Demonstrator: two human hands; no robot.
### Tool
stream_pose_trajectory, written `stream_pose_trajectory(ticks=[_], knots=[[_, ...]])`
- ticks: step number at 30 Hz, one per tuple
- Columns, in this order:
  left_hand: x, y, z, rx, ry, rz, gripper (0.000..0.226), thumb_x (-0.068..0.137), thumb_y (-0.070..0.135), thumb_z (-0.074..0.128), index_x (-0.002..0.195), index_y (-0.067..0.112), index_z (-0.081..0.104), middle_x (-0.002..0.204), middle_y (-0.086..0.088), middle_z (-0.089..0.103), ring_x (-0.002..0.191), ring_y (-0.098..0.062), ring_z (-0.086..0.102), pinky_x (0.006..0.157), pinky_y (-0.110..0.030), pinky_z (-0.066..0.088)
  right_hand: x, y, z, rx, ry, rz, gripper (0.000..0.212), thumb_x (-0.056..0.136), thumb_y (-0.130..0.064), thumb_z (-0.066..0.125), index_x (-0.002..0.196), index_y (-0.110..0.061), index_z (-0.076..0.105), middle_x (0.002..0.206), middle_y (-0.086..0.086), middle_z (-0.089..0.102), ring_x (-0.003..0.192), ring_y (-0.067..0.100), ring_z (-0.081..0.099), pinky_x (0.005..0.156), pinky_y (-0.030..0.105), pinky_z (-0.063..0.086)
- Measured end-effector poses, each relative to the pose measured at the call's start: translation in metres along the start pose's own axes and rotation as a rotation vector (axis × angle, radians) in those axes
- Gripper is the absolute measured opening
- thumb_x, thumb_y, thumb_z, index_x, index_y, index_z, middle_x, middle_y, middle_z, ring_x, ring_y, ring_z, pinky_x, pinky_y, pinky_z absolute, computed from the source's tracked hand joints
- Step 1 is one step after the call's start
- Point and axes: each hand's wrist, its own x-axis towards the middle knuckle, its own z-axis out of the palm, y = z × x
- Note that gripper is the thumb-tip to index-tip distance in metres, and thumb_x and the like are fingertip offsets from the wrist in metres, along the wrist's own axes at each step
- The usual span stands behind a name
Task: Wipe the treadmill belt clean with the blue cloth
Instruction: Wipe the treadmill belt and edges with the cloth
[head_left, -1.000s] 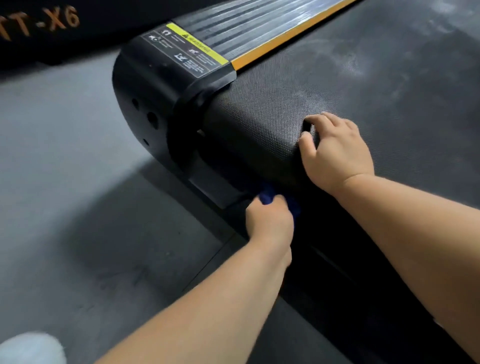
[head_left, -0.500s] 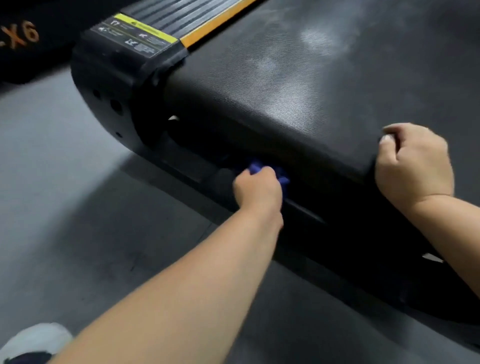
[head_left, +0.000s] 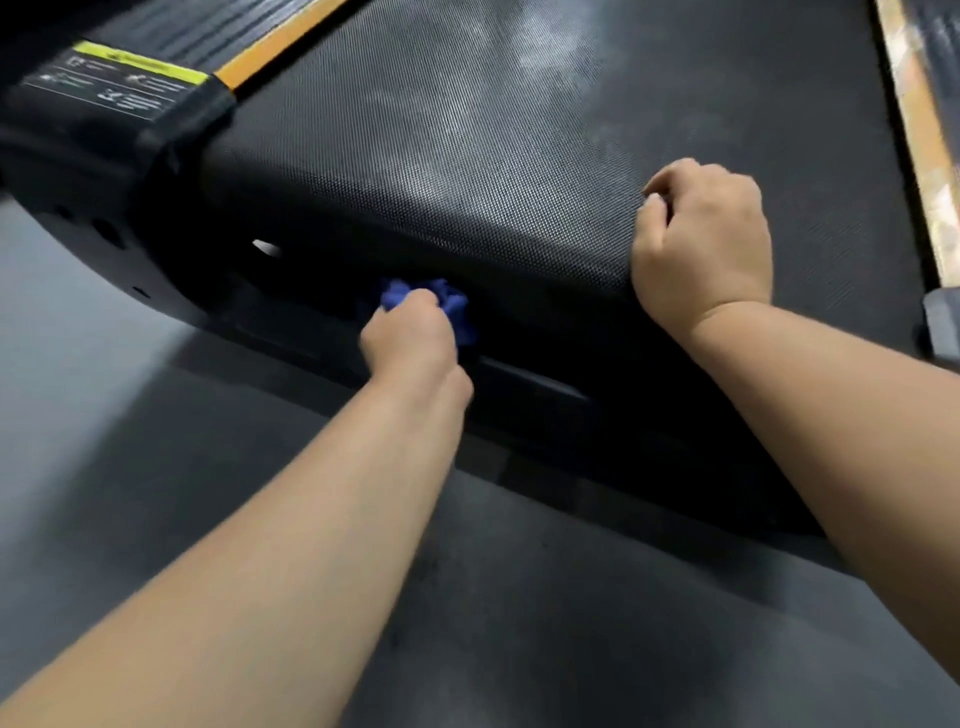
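Right hand (head_left: 701, 244), fisted, has slid right along belt (head_left: 467, 156); left grip (head_left: 410, 338) clutches blue cloth (head_left: 453, 307).

place: gym | evidence: treadmill belt (head_left: 519, 156), warning label (head_left: 111, 85), grey floor (head_left: 130, 441)

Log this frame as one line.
left hand: grips bunched blue cloth below rear curve of textured black treadmill belt | right hand: fingers curled, resting on belt top | phase: wiping rear edge

The treadmill belt (head_left: 467, 156) is matt, finely textured rubber; the blue cloth (head_left: 447, 304) looks soft and crumpled.
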Motion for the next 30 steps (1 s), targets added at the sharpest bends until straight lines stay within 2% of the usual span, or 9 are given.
stream_pose_trajectory(ticks=[7, 11, 13, 15, 17, 19, 22, 25, 30], knots=[[-0.092, -0.055, 0.040, 0.042, -0.088, -0.270, 0.021, 0.078, 0.000, 0.051, 0.060, 0.012, 0.049, 0.056, -0.001, 0.048, 0.049, -0.017, 0.044, 0.044, -0.019, 0.036, -0.001, 0.003, -0.002, -0.013, 0.007, 0.018, 0.031, 0.093, -0.028, 0.038, 0.105, -0.009, 0.060, 0.109, 0.014, 0.060, 0.107, 0.036, 0.046, 0.090, 0.040, 0.035], [-0.026, -0.020, 0.010, 0.023, -0.007, -0.148, 0.009, 0.076, 0.002, 0.052, 0.076, 0.011, 0.056, 0.078, -0.009, 0.058, 0.069, -0.024, 0.057, 0.067, -0.037, 0.051, -0.002, 0.002, -0.002, -0.034, -0.035, -0.004, 0.029, 0.094, -0.027, 0.038, 0.104, -0.011, 0.060, 0.110, 0.014, 0.058, 0.109, 0.035, 0.044, 0.092, 0.041, 0.034], [0.020, 0.010, -0.012, -0.040, 0.057, -0.034, 0.014, 0.075, 0.003, 0.046, 0.080, 0.013, 0.054, 0.077, -0.012, 0.056, 0.056, -0.021, 0.056, 0.054, -0.036, 0.052, -0.002, -0.001, -0.002, -0.071, -0.049, -0.049, 0.027, 0.092, -0.028, 0.042, 0.103, -0.014, 0.062, 0.113, 0.010, 0.058, 0.113, 0.035, 0.043, 0.095, 0.041, 0.033], [0.058, 0.044, -0.032, -0.090, 0.156, 0.034, 0.019, 0.085, 0.000, 0.040, 0.087, 0.013, 0.054, 0.073, -0.008, 0.054, 0.041, -0.013, 0.052, 0.037, -0.023, 0.045, -0.003, -0.012, -0.001, -0.089, -0.044, -0.085, 0.024, 0.087, -0.028, 0.047, 0.100, -0.017, 0.064, 0.115, 0.006, 0.059, 0.115, 0.034, 0.043, 0.096, 0.041, 0.032], [0.090, 0.071, -0.051, -0.107, 0.243, 0.030, 0.020, 0.088, 0.001, 0.042, 0.103, 0.005, 0.055, 0.085, -0.010, 0.059, 0.050, -0.016, 0.057, 0.038, -0.021, 0.043, 0.002, -0.043, 0.012, -0.053, -0.039, -0.182, 0.027, 0.081, -0.029, 0.048, 0.097, -0.018, 0.066, 0.112, 0.005, 0.061, 0.113, 0.034, 0.046, 0.095, 0.040, 0.034], [0.109, 0.082, -0.063, -0.104, 0.297, 0.018, 0.031, 0.085, 0.005, 0.048, 0.115, 0.003, 0.055, 0.100, -0.011, 0.064, 0.070, -0.023, 0.063, 0.050, -0.026, 0.049, 0.009, -0.081, 0.031, -0.021, -0.089, -0.261, 0.029, 0.081, -0.031, 0.046, 0.098, -0.018, 0.065, 0.112, 0.004, 0.061, 0.111, 0.031, 0.047, 0.096, 0.038, 0.034], [0.119, 0.083, -0.067, -0.132, 0.356, -0.014, 0.028, 0.083, 0.012, 0.051, 0.110, 0.006, 0.057, 0.099, -0.008, 0.065, 0.082, -0.025, 0.065, 0.067, -0.032, 0.055, 0.014, -0.113, 0.055, -0.038, -0.146, -0.259, 0.028, 0.089, -0.033, 0.041, 0.106, -0.019, 0.058, 0.116, 0.002, 0.057, 0.112, 0.028, 0.044, 0.098, 0.039, 0.032], [0.118, 0.080, -0.066, -0.158, 0.289, -0.026, 0.018, 0.083, 0.010, 0.052, 0.099, 0.007, 0.058, 0.087, -0.006, 0.063, 0.069, -0.021, 0.061, 0.063, -0.033, 0.055, 0.012, -0.113, 0.062, -0.081, -0.122, -0.250, 0.034, 0.090, -0.037, 0.035, 0.109, -0.017, 0.055, 0.119, 0.005, 0.055, 0.112, 0.031, 0.043, 0.101, 0.047, 0.034], [0.087, 0.062, -0.047, -0.117, 0.222, -0.048, 0.011, 0.083, 0.007, 0.051, 0.078, 0.015, 0.057, 0.078, -0.003, 0.064, 0.070, -0.022, 0.064, 0.066, -0.036, 0.056, 0.011, -0.115, 0.062, -0.115, -0.117, -0.258, 0.039, 0.088, -0.035, 0.034, 0.111, -0.014, 0.055, 0.117, 0.008, 0.057, 0.112, 0.033, 0.045, 0.105, 0.051, 0.032]])
